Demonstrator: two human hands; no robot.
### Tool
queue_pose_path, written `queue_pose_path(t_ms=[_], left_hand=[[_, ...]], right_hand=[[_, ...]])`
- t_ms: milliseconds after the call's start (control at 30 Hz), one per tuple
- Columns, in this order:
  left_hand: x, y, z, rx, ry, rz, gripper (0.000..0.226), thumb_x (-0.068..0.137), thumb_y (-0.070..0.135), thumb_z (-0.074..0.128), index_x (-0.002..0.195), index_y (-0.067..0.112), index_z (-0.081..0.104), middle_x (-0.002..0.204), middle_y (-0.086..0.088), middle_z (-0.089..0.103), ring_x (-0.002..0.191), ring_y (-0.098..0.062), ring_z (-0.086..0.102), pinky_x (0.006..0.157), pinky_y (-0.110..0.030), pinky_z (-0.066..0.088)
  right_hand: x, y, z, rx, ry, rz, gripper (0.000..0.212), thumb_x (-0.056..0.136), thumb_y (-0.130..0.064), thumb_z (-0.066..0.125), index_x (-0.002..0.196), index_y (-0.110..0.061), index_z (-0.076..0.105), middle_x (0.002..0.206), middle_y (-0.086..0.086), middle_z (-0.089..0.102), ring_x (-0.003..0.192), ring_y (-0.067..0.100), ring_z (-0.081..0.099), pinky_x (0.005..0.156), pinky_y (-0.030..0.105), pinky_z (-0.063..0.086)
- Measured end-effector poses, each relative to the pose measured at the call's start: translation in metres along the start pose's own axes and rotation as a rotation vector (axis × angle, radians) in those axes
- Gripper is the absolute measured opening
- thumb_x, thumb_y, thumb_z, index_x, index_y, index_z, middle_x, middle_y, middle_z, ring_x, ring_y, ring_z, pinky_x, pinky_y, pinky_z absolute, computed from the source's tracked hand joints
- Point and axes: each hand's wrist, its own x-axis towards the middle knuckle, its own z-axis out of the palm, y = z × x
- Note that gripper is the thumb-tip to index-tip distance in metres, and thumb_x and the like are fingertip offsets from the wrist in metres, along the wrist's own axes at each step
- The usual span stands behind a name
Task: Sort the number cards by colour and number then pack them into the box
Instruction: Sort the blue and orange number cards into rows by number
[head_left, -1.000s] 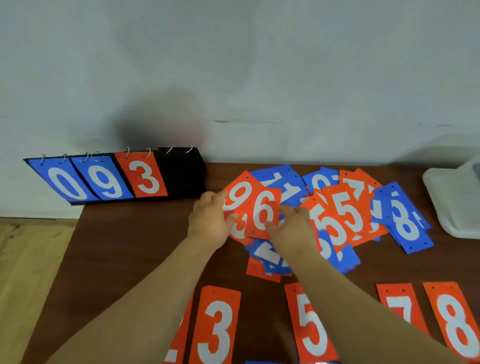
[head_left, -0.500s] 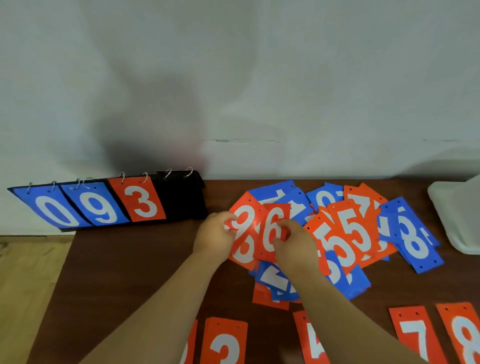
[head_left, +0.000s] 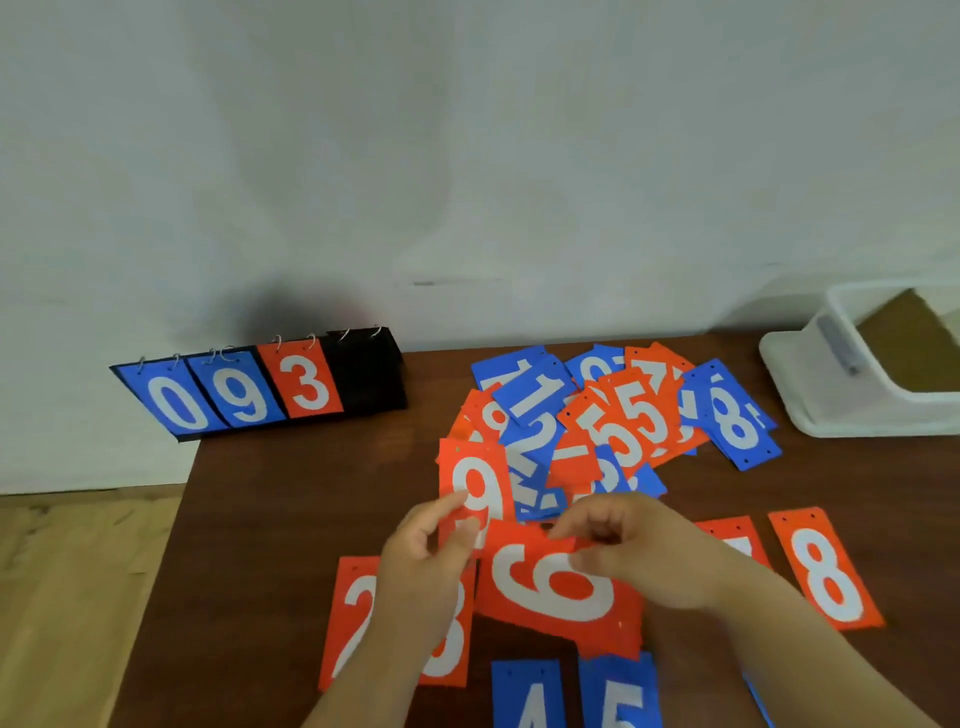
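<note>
The left hand (head_left: 421, 566) pinches an orange 9 card (head_left: 470, 486) by its lower edge between thumb and fingers, holding it upright, while the right hand (head_left: 639, 556) is curled round the top edge of an orange 6 card (head_left: 556, 582), which hangs turned sideways above the near row. Half a second ago both hands were up at the loose pile with these two cards still among the others; now they have drawn back toward the body, each with one card lifted clear. That suggests the orange 6 and 9 are about to join the sorted row on the table (head_left: 291, 519), where an orange 3 card (head_left: 447, 639) lies partly under the left hand and an orange 8 card (head_left: 826, 569) lies to the right, with a blue 4 card (head_left: 527, 696) and a blue 5 card (head_left: 621, 693) below. Beyond the hands the unsorted pile (head_left: 623, 415) of blue and orange cards is still large, so sorting looks far from done. The white box (head_left: 857, 410) waits open at the far right, with no cards visible in it, and a flip scoreboard (head_left: 260, 389) stands at the far left.
</note>
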Motion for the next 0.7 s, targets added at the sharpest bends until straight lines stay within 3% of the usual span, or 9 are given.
queue_pose_path(t_ms=[100,200,300,433,567,700], left_hand=[[-0.041,0.004,0.016,0.001,-0.159,-0.012,0.035,0.091,0.016,0.075,0.114,0.042,0.069,0.123,0.014,0.063,0.110,-0.013,0.068,0.085,-0.036,0.062],[-0.080,0.004,0.033,0.041,-0.233,0.065,0.050,0.087,-0.002,0.073,0.119,0.037,0.071,0.124,0.013,0.067,0.109,-0.006,0.068,0.084,-0.027,0.060],[-0.117,0.005,0.050,0.086,-0.235,0.057,0.049,0.091,0.006,0.073,0.122,0.043,0.068,0.124,0.019,0.066,0.113,-0.007,0.067,0.087,-0.032,0.061],[-0.159,-0.005,0.079,0.089,-0.261,0.040,0.047,0.091,0.008,0.073,0.119,0.045,0.069,0.124,0.014,0.068,0.110,-0.009,0.069,0.088,-0.036,0.062],[-0.187,-0.017,0.111,0.163,-0.302,0.036,0.043,0.093,0.007,0.070,0.108,0.048,0.074,0.121,0.013,0.071,0.111,-0.011,0.069,0.093,-0.040,0.059],[-0.210,-0.033,0.132,0.256,-0.271,0.029,0.034,0.095,0.007,0.068,0.108,0.039,0.073,0.117,0.012,0.072,0.102,-0.009,0.072,0.085,-0.032,0.062]], right_hand=[[-0.032,0.000,0.001,-0.156,-0.070,-0.049,0.023,0.089,-0.015,0.073,0.104,-0.033,0.075,0.101,-0.011,0.075,0.095,0.007,0.070,0.089,0.026,0.057],[-0.058,0.011,0.001,-0.121,0.089,-0.096,0.025,0.086,-0.016,0.077,0.100,-0.036,0.075,0.098,-0.017,0.073,0.092,0.001,0.068,0.085,0.023,0.056],[-0.088,0.029,-0.001,0.009,0.320,-0.070,0.019,0.088,-0.024,0.077,0.097,-0.040,0.073,0.099,-0.015,0.072,0.092,0.003,0.069,0.085,0.029,0.059],[-0.139,0.054,0.004,0.293,0.264,-0.026,0.024,0.092,-0.016,0.073,0.107,-0.036,0.073,0.107,0.004,0.072,0.092,0.021,0.074,0.077,0.033,0.063],[-0.173,0.089,0.002,0.301,0.388,-0.034,0.026,0.091,-0.011,0.073,0.101,-0.035,0.076,0.098,0.012,0.073,0.089,0.033,0.073,0.082,0.050,0.061],[-0.196,0.115,-0.011,0.451,0.668,-0.077,0.024,0.093,-0.006,0.069,0.111,-0.022,0.073,0.074,0.006,0.061,0.063,0.019,0.062,0.061,0.033,0.056]])
